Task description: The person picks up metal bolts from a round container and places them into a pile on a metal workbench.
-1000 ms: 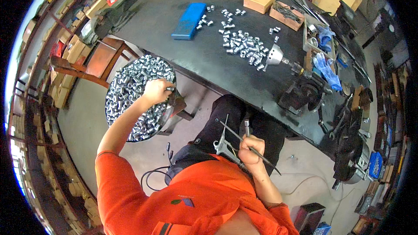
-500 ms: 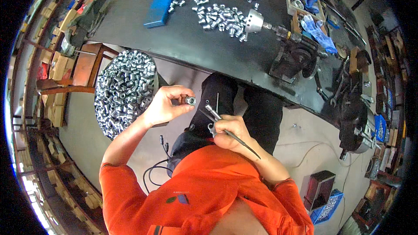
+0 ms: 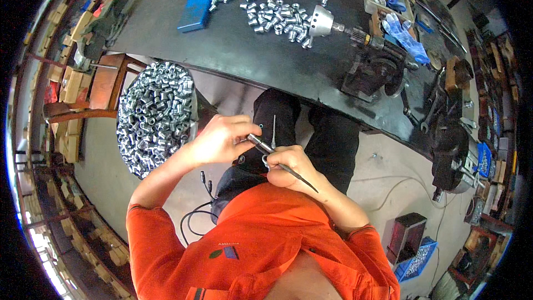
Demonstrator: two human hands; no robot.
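Left hand (image 3: 223,139) pinches a short silver metal fitting (image 3: 252,138) against the slim silver cylindrical tool (image 3: 267,147) clasped in the right hand (image 3: 291,165), probably to keep them aligned; a round heap of similar fittings (image 3: 155,116) sits left, seemingly for easy reach.

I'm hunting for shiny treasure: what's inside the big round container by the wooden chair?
The round container holds a heap of small, shiny metal pieces. That heap covers its bottom, so what lies deeper down can't be seen.
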